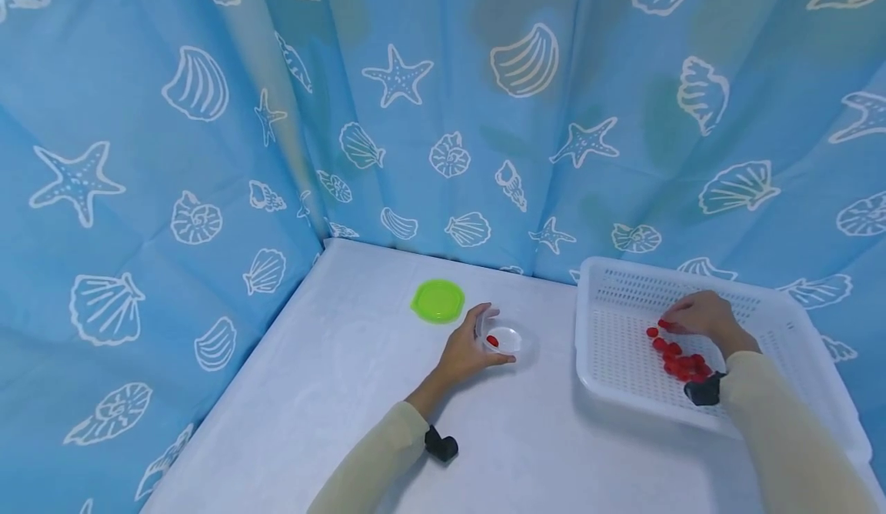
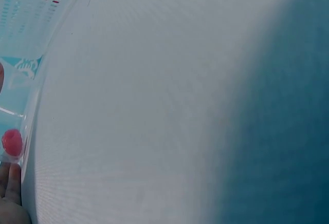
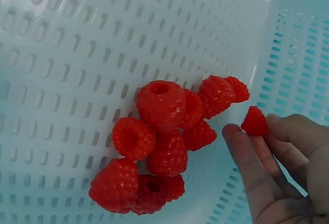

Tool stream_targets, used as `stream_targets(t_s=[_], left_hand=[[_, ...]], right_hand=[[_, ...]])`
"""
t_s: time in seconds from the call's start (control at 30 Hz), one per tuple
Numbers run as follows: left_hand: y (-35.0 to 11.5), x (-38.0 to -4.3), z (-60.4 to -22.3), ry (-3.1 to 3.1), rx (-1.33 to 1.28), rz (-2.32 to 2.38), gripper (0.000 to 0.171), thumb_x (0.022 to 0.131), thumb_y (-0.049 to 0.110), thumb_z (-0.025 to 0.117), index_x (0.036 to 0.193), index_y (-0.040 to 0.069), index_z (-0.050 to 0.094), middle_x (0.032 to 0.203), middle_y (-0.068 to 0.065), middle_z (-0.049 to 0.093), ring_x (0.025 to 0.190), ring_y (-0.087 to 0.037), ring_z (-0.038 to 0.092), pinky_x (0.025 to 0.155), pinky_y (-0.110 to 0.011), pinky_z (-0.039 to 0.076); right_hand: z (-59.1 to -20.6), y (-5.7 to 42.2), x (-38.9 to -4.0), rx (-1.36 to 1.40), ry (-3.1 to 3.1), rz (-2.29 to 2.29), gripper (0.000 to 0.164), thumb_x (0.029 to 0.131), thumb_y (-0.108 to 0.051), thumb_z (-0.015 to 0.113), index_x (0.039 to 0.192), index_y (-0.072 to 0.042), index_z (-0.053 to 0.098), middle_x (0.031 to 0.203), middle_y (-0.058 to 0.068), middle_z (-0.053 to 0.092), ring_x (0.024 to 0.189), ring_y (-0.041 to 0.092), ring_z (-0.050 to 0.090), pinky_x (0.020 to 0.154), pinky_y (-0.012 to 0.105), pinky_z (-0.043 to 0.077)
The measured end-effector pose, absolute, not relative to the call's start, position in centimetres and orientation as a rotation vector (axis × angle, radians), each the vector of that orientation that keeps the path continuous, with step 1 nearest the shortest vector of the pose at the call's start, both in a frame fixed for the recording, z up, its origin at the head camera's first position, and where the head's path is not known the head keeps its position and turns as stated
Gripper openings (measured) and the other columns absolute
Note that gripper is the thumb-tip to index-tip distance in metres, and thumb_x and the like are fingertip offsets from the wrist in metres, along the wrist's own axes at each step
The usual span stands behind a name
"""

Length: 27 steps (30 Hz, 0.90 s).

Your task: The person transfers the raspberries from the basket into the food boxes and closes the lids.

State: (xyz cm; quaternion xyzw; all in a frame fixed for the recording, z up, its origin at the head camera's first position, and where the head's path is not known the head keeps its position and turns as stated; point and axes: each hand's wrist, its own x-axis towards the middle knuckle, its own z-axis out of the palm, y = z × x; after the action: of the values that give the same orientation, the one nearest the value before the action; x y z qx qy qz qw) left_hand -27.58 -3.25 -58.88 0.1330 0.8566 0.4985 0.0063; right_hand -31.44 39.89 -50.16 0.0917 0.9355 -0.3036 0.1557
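My left hand (image 1: 465,351) grips a small clear plastic cup (image 1: 511,338) by its sides, above the white table. One red raspberry (image 2: 12,142) lies inside the cup; in the left wrist view only a few fingers show at the left edge. Over the white perforated basket (image 1: 588,345), my right hand (image 1: 707,320) pinches a single raspberry (image 3: 254,121) at the fingertips. Beside those fingers, several more raspberries (image 3: 167,152) sit clustered on the basket floor.
A light green lid (image 1: 438,301) lies flat on the table behind the left hand. Blue curtains (image 1: 443,114) with a shell print stand at the back and left of the white tabletop (image 1: 332,360). The basket's raised rim borders the right side.
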Motion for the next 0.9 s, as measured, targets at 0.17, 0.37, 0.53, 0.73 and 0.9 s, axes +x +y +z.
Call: stream_targets(t_s=[0.17, 0.37, 0.53, 0.73, 0.9], left_hand=[[-3.3, -27.5, -58.7, 2.67, 0.398, 1.57, 0.103, 0.065, 0.047, 0.088, 0.149, 0.026, 0.031, 0.143, 0.018, 0.045, 0.139, -0.012, 0.035, 0.107, -0.045, 0.039], [-3.2, -27.4, -58.7, 2.671, 0.396, 1.564, 0.103, 0.066, 0.047, 0.088, 0.149, 0.027, 0.031, 0.144, 0.017, 0.045, 0.139, -0.013, 0.036, 0.106, -0.046, 0.039], [-3.1, -27.4, -58.6, 2.675, 0.398, 1.558, 0.102, 0.066, 0.044, 0.089, 0.149, 0.027, 0.031, 0.144, 0.017, 0.045, 0.139, -0.012, 0.035, 0.106, -0.046, 0.039], [-3.1, -27.4, -58.5, 2.679, 0.395, 1.545, 0.101, 0.067, 0.044, 0.088, 0.148, 0.029, 0.031, 0.144, 0.018, 0.044, 0.138, -0.009, 0.035, 0.107, -0.043, 0.039], [-3.2, -27.5, -58.7, 2.686, 0.415, 1.554, 0.102, 0.066, 0.047, 0.088, 0.149, 0.027, 0.031, 0.143, 0.017, 0.045, 0.138, -0.01, 0.035, 0.106, -0.044, 0.039]], right_hand=[[-50.2, 39.9, -31.4, 0.307, 2.651, -0.989, 0.059, 0.085, -0.029, 0.076, 0.123, 0.01, 0.054, 0.106, 0.026, 0.065, 0.084, 0.031, 0.069, 0.086, 0.055, 0.052], [-50.6, 39.8, -31.1, 0.355, 2.631, -1.12, 0.07, 0.089, -0.032, 0.071, 0.138, 0.009, 0.043, 0.127, 0.034, 0.053, 0.098, 0.04, 0.066, 0.086, 0.051, 0.052], [-50.7, 40.0, -30.8, 0.333, 2.613, -1.234, 0.08, 0.09, -0.034, 0.07, 0.148, 0.004, 0.031, 0.136, 0.034, 0.046, 0.109, 0.044, 0.061, 0.087, 0.049, 0.051], [-50.4, 40.2, -30.9, 0.308, 2.584, -1.277, 0.081, 0.091, -0.036, 0.068, 0.151, 0.001, 0.027, 0.141, 0.033, 0.041, 0.118, 0.048, 0.053, 0.089, 0.049, 0.049], [-49.6, 39.6, -30.9, 0.285, 2.568, -1.29, 0.074, 0.094, -0.036, 0.064, 0.146, 0.006, 0.034, 0.142, 0.034, 0.04, 0.124, 0.047, 0.049, 0.094, 0.047, 0.046]])
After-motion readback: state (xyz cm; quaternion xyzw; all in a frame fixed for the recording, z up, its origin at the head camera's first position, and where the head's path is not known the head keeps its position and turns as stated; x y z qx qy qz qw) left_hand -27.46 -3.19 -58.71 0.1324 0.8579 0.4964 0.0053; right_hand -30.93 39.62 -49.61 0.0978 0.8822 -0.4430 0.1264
